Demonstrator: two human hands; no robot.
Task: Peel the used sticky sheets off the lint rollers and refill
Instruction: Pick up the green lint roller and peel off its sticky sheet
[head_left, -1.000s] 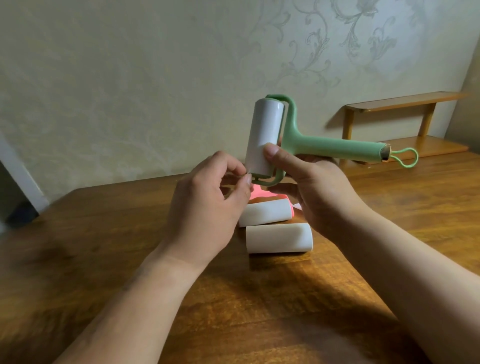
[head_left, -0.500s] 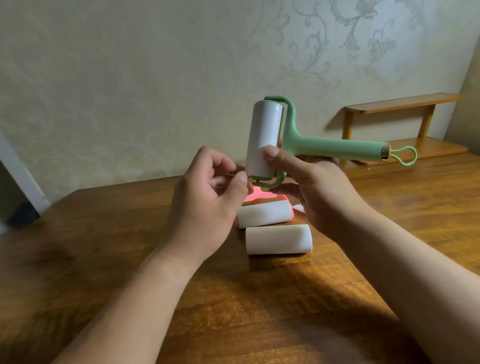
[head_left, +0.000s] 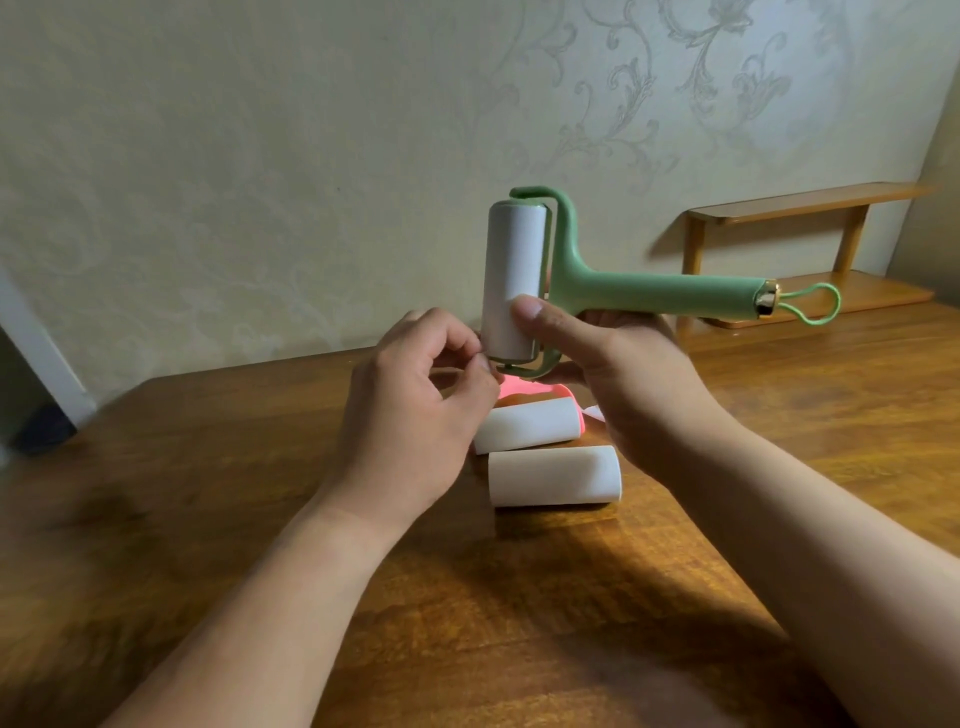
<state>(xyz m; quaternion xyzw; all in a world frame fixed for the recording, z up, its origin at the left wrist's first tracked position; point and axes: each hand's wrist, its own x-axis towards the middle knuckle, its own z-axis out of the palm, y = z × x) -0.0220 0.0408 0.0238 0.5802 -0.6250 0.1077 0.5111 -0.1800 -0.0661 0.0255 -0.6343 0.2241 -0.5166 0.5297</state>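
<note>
My right hand holds a green lint roller in the air, its handle pointing right and its white sticky roll standing upright. The thumb presses on the roll's lower part. My left hand is at the roll's bottom left edge, thumb and forefinger pinched together there; whether a sheet edge is caught between them I cannot tell. Two white refill rolls lie on the wooden table below the hands. A pink object lies partly hidden behind the farther refill roll.
A small two-level wooden shelf stands at the back right of the table against the patterned wall. A scrap of white paper peeks out beside my right hand.
My left hand rose a little and its fingertips closed in on the roll's bottom edge. The roller tilted slightly more upright in my right hand.
</note>
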